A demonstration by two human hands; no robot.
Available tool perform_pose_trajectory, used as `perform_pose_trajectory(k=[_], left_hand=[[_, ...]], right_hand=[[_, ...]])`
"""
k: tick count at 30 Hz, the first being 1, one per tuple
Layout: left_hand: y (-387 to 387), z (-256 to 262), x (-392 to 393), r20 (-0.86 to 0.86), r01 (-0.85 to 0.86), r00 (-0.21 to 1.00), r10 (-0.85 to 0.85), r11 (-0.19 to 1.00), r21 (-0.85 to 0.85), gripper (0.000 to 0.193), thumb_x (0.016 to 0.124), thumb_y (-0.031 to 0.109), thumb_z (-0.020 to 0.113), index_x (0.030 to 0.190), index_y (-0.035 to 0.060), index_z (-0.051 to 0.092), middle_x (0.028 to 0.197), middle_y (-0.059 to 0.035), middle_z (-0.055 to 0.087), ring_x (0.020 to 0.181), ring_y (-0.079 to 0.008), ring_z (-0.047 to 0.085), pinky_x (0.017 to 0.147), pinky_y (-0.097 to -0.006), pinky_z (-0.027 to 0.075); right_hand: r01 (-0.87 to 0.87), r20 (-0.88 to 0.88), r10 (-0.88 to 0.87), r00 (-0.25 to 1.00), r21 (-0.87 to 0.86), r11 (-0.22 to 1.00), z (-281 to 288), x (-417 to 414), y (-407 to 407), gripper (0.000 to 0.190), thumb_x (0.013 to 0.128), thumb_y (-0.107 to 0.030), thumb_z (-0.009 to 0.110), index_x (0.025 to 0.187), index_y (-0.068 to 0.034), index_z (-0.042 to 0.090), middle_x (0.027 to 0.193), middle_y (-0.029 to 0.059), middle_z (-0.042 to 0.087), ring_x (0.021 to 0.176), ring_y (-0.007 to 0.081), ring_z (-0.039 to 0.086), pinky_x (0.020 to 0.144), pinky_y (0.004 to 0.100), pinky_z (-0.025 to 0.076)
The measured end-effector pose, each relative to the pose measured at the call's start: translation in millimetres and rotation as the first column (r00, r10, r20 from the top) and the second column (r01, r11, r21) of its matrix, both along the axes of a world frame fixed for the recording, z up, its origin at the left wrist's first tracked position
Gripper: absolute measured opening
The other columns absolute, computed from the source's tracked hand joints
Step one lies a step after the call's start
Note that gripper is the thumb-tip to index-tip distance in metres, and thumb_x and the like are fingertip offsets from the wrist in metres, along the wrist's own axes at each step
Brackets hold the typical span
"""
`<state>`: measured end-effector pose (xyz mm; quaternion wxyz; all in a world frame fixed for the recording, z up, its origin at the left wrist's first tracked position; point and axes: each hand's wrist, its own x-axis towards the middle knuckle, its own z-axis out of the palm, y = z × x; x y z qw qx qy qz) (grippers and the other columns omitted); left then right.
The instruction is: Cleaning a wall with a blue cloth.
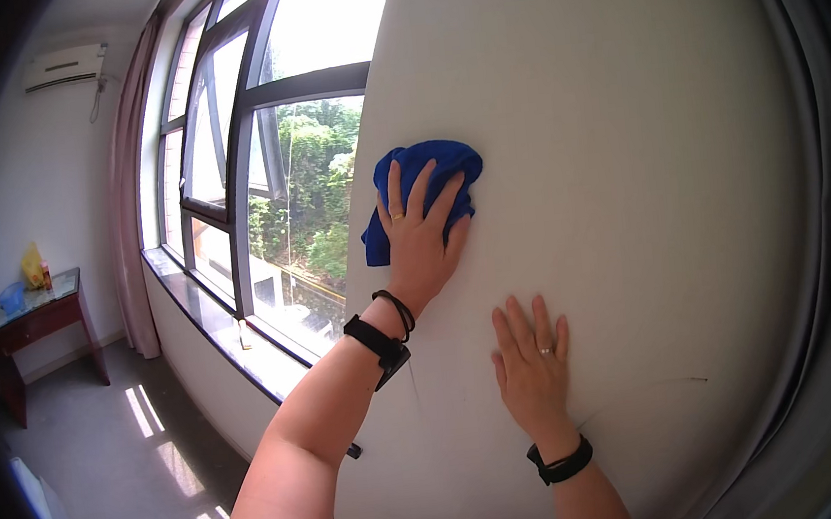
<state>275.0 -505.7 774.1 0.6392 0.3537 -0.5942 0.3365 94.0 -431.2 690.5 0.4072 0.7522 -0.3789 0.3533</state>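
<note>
My left hand presses a crumpled blue cloth against the white wall, close to the wall's edge at the window. Its fingers are spread over the cloth, with a ring on one finger and black bands at the wrist. Lower and to the right, my right hand rests with its palm towards the same wall, fingers apart and holding nothing. It wears a ring and a black wristband. A thin dark mark shows on the wall to the right of this hand.
Left of the wall is a dark-framed window with a tilted pane and a sill bearing a small object. A pink curtain hangs beyond it. A desk with a blue container stands far left. Grey curtain fabric borders the right.
</note>
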Motion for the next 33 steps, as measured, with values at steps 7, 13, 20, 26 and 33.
perform_pose_trajectory(k=[7, 13, 20, 26, 33], left_hand=[[15.6, -56.0, -11.1, 0.044, 0.033, 0.998, -0.037, 0.995, 0.089, 0.049, 0.08, 0.031, 0.061, 0.126, 0.0171, 0.051, 0.14, -0.0112, 0.03, 0.134, -0.0415, 0.009, 0.103, -0.0615, 0.006], [15.5, -45.6, -20.0, 0.044, 0.009, 0.999, -0.013, 0.995, 0.102, 0.046, 0.082, 0.021, 0.06, 0.127, 0.0164, 0.049, 0.141, -0.0111, 0.028, 0.134, -0.0415, 0.008, 0.103, -0.0616, 0.005], [12.2, 37.9, -41.4, 0.06, 0.015, 0.998, -0.013, 0.999, -0.041, 0.043, 0.084, 0.023, 0.059, 0.126, 0.0188, 0.05, 0.141, -0.0086, 0.03, 0.134, -0.0401, 0.01, 0.101, -0.0642, 0.006], [13.3, 71.7, -60.1, 0.01, -0.013, 1.0, 0.014, 0.993, -0.114, 0.042, 0.083, 0.025, 0.059, 0.124, 0.0186, 0.052, 0.137, -0.0084, 0.034, 0.134, -0.0399, 0.013, 0.1, -0.066, 0.009], [15.6, 47.1, -60.5, 0.049, -0.008, 0.999, 0.013, 0.994, -0.11, 0.043, 0.081, 0.025, 0.061, 0.123, 0.0188, 0.053, 0.136, -0.0091, 0.035, 0.133, -0.0402, 0.015, 0.1, -0.0657, 0.011]], right_hand=[[-0.025, 0.025, 0.024, 0.999, 0.015, 1.0, 4.6, 2.4, 3.5, 0.056, 0.075, -0.015, 0.065, 0.127, -0.009, 0.046, 0.137, 0.0044, 0.04, 0.13, 0.0262, 0.032, 0.104, 0.0466, 0.024], [-0.144, 0.061, 0.141, 0.988, 0.052, 0.988, -1.2, -3.9, 4.9, 0.045, 0.077, -0.009, 0.062, 0.121, -0.006, 0.051, 0.134, 0.0064, 0.043, 0.128, 0.0274, 0.034, 0.105, 0.046, 0.024], [-0.406, 0.43, 0.424, 0.797, -0.137, 0.903, -17.2, -40.9, 22.3, 0.022, 0.082, 0.005, 0.053, 0.103, -0.001, 0.058, 0.106, 0.0117, 0.06, 0.099, 0.0257, 0.059, 0.08, 0.0348, 0.05], [-0.508, 0.741, 0.439, 0.509, -0.153, 0.848, -22.2, -64.7, 19.2, 0.012, 0.089, -0.001, 0.05, 0.095, -0.002, 0.06, 0.083, 0.0054, 0.063, 0.062, 0.0106, 0.062, 0.047, 0.0187, 0.044], [-0.451, 0.663, 0.456, 0.594, -0.195, 0.871, -29.2, -68.8, 8.4, 0.011, 0.089, -0.001, 0.05, 0.095, -0.001, 0.06, 0.079, 0.0065, 0.062, 0.058, 0.0096, 0.059, 0.047, 0.0193, 0.043]])
